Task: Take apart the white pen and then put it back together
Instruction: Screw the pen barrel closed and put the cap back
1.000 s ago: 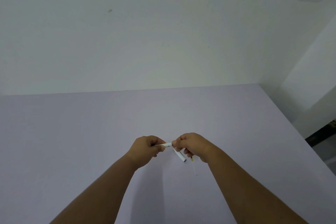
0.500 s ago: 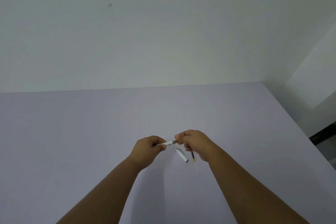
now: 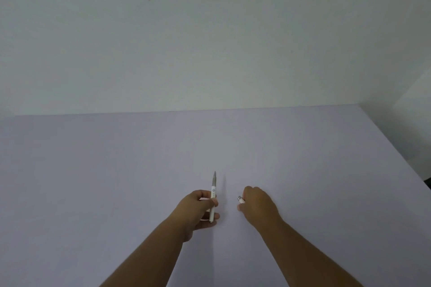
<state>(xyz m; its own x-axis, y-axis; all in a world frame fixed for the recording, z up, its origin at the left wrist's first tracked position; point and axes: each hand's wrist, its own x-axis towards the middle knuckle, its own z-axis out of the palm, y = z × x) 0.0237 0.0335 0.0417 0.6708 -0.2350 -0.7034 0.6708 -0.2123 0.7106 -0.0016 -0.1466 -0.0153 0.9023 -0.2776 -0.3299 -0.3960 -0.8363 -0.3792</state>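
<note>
Hands part: body raised in our left, right goes down for the cap

A moment ago both our hands met on the white pen [image 3: 213, 196] over the middle of the tabletop [image 3: 93, 170]; now they are apart. Our left hand [image 3: 198, 208] has its grip pinched around the pen body, holding it upright with the grey tip pointing toward the far edge. Our right hand [image 3: 257, 202] has dropped to the tabletop just beside it, grip curled over the white cap [image 3: 240, 199], whose silver end pokes out; we cannot tell whether it is truly pinched yet. The thin refill seen earlier is no longer visible, so we judge it seated and capping as what remains.
</note>
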